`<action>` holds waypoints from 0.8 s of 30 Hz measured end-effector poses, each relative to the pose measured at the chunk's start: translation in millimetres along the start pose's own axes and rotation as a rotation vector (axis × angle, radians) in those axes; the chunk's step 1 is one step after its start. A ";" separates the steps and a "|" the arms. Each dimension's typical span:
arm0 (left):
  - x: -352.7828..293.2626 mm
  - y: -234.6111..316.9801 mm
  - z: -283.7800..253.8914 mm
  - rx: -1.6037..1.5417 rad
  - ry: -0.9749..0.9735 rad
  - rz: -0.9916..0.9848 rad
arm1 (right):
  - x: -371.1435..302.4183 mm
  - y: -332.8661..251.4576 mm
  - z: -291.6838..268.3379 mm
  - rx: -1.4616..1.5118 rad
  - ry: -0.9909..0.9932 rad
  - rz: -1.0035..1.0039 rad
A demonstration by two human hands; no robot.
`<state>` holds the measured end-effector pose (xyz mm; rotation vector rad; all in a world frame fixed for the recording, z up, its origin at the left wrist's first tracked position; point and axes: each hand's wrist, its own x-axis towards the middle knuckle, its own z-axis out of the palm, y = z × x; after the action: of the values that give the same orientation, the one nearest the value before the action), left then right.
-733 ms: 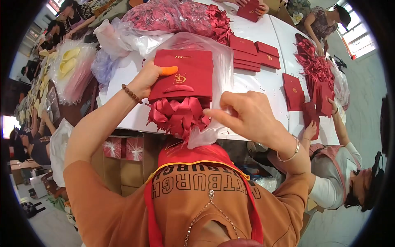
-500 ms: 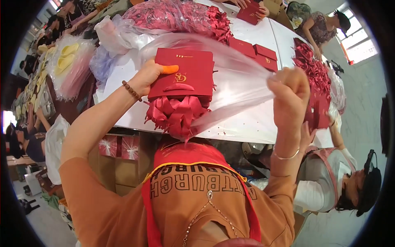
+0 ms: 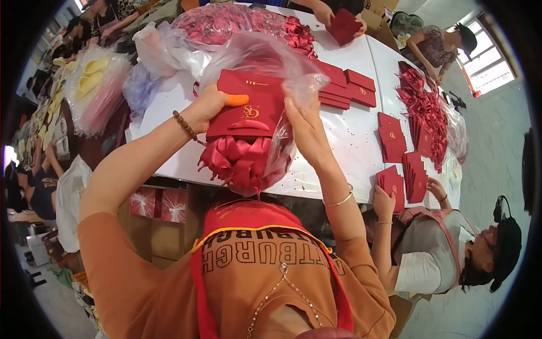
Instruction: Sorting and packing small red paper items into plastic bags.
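My left hand (image 3: 212, 108), with an orange finger cover on the thumb, grips a thick stack of dark red paper gift bags (image 3: 248, 107) by its left edge. Gold print marks the top one, and a bunch of glossy red ribbon (image 3: 237, 161) hangs below the stack. A clear plastic bag (image 3: 280, 148) is wrapped around the stack's right side, its loose part bulging up behind. My right hand (image 3: 307, 127) holds the plastic against that right edge, its fingers pointing up and partly hidden in the film.
More red gift bags (image 3: 361, 90) lie on the white table (image 3: 339, 150), with a plastic-wrapped bundle (image 3: 214, 22) at the far side. At right, a co-worker's hands (image 3: 384, 203) handle red gift bags near ribbon piles (image 3: 420, 107). Another person's hands hold a red piece (image 3: 344, 27) across the table.
My right hand has moved left and in, from pulling the plastic out taut to pressing it against the stack. The left hand keeps its grip. The co-worker's bags at right now show.
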<state>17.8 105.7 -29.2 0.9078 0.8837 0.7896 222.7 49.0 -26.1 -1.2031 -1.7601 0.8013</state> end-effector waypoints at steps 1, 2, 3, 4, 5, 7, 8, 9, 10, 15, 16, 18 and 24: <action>-2.8 2.9 2.7 -0.002 0.013 -0.017 | -0.1 -4.5 3.2 0.067 0.033 -0.028; -3.7 4.2 4.3 -0.005 0.025 -0.034 | -0.5 -9.1 5.2 0.132 0.066 -0.056; -1.8 2.5 2.6 -0.007 0.023 -0.033 | -2.6 -14.9 5.6 0.292 0.052 0.068; 0.4 1.1 -0.6 0.028 0.005 -0.039 | -2.4 -15.7 5.1 0.288 0.056 0.068; 1.5 0.6 -3.1 0.063 -0.013 -0.044 | -1.5 -16.1 4.3 0.292 -0.041 0.013; -0.1 0.8 -5.1 0.071 -0.005 -0.035 | 2.6 -24.1 3.6 0.314 -0.155 -0.069; -1.0 1.3 -3.7 0.080 0.012 -0.027 | 7.1 -24.7 2.0 0.304 -0.159 -0.075; -2.5 1.5 -0.7 0.073 0.037 -0.005 | 13.2 -24.9 -0.1 0.356 -0.239 -0.028; -1.0 2.3 0.0 0.069 0.037 0.008 | 19.9 -27.1 -0.9 0.408 -0.318 0.018; 0.8 4.5 -2.4 0.164 0.059 0.047 | 42.7 -15.0 21.1 0.414 -0.449 0.103; 1.7 1.7 -7.8 0.217 0.036 0.033 | 42.7 -12.3 26.2 0.412 -0.476 0.099; 6.6 1.1 -17.0 0.236 0.006 -0.011 | 41.5 -6.9 34.8 0.244 -0.449 -0.061; 23.4 -0.2 -22.2 0.692 0.246 -0.206 | 43.4 -5.3 34.7 0.207 -0.493 -0.107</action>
<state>7.9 132.9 -43.7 1.3079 1.4892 0.4141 181.3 86.4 -24.8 -0.8083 -2.0475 1.2596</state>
